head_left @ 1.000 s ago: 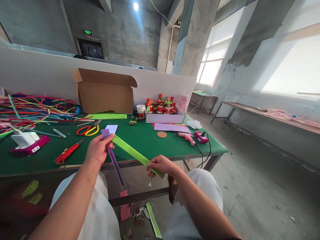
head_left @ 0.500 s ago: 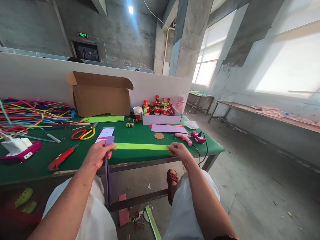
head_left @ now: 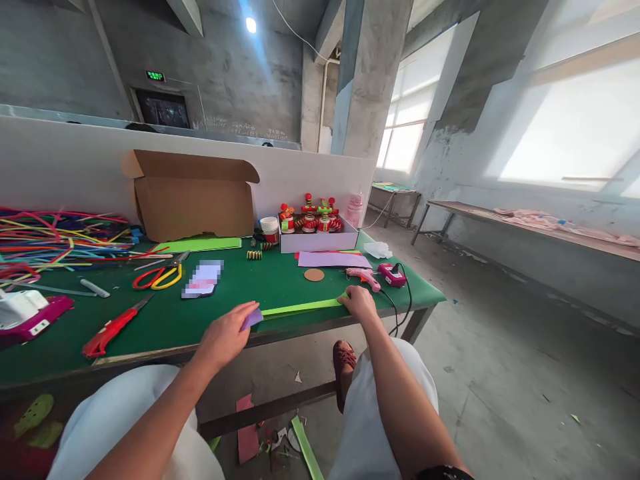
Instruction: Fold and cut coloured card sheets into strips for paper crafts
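Observation:
Both hands hold a long green paper strip stretched between them at the table's front edge. My left hand is closed on its left end, where a purple paper strip crosses the green one; most of the purple strip is hidden. My right hand pinches the green strip's other end. Just beyond lie a round brown cardboard disc and, near my right hand, a pink glue gun. A phone rests on the green tabletop beyond my left hand.
Scissors, a red-handled utility knife and a power strip are on the left. Pipe cleaners are heaped behind them. A shallow box of red figures, purple paper and an open cardboard box stand or lie farther back.
My left hand has moved right and down, turning over, and the purple strip no longer hangs straight down below it. The green strip now tilts, seen more edge-on.

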The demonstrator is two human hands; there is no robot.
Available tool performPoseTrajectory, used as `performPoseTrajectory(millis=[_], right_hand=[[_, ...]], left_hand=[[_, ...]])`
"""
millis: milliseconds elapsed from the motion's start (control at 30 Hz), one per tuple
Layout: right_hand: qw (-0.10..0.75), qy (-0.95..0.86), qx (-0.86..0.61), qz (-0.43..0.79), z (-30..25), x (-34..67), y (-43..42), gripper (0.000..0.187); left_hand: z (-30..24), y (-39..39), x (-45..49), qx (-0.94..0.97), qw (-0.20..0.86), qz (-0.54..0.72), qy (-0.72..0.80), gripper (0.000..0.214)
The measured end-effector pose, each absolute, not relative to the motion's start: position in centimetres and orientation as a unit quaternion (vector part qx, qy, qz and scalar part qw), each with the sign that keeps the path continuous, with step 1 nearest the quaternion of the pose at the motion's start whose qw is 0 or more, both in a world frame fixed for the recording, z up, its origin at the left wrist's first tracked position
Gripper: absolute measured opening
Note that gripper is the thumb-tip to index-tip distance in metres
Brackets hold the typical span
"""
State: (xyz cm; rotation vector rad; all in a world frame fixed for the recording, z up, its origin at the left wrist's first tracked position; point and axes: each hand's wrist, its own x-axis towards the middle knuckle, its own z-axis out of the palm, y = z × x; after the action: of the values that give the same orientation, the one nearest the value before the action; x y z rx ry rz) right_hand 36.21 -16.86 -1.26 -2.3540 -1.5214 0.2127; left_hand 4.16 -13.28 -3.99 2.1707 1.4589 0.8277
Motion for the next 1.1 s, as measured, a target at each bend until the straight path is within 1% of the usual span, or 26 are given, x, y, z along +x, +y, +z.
performPoseTrajectory(millis=[133,167,267,300,333,367,400,467,600,667,767,833,967,1100], right_hand=[[0.144,-0.53,-0.834,0.047,-0.7,36.1,-17.2,0.01],[0.145,-0.526,-0.838,0.033,-0.6,35.7,-17.3,0.014],[0.184,-0.552,-0.812,-0.039,-0.6,32.7,-17.7,0.044],[0.213,-0.602,-0.767,-0.071,-0.8,31.1,-17.9,0.051],[0.233,-0.668,-0.702,-0.079,-1.2,29.4,-18.1,0.056],[0.236,-0.739,-0.627,-0.069,-1.8,27.7,-18.3,0.059],[0.232,-0.794,-0.56,-0.053,-2.4,26.0,-18.4,0.06],[0.212,-0.841,-0.497,-0.015,-3.6,23.2,-18.4,0.061],[0.166,-0.847,-0.502,0.048,-4.7,21.1,-18.0,0.063],[0.155,-0.852,-0.496,0.059,-4.8,21.4,-17.9,0.063],[0.148,-0.852,-0.5,0.054,-4.8,22.3,-17.9,0.064],[0.143,-0.847,-0.51,0.047,-5.0,23.1,-18.0,0.066],[0.146,-0.833,-0.532,0.042,-5.5,25.3,-18.4,0.067],[0.154,-0.812,-0.562,0.039,-5.9,28.1,-18.8,0.063]], left_hand=[[-5.3,-15.1,5.4,0.819,0.146,0.177,0.526,0.061],[-5.3,-15.4,5.4,0.825,0.135,0.15,0.529,0.064],[-5.0,-15.8,5.5,0.835,0.102,0.088,0.533,0.07],[-4.8,-15.9,5.6,0.838,0.094,0.074,0.532,0.071],[-4.6,-16.0,5.7,0.84,0.086,0.061,0.532,0.072],[-4.5,-16.1,5.8,0.841,0.075,0.048,0.534,0.07],[-4.3,-16.2,5.9,0.842,0.063,0.037,0.535,0.068],[-4.2,-16.4,6.0,0.844,0.042,0.023,0.534,0.064],[-4.3,-16.4,5.9,0.846,0.047,0.038,0.53,0.065],[-4.5,-16.2,5.8,0.841,0.052,0.048,0.536,0.061],[-5.0,-15.8,5.6,0.847,0.038,0.057,0.527,0.06],[-5.3,-15.5,5.5,0.854,0.032,0.061,0.516,0.064],[-5.8,-15.0,5.2,0.851,0.057,0.072,0.518,0.072],[-6.3,-14.6,5.0,0.853,0.054,0.072,0.515,0.072]])
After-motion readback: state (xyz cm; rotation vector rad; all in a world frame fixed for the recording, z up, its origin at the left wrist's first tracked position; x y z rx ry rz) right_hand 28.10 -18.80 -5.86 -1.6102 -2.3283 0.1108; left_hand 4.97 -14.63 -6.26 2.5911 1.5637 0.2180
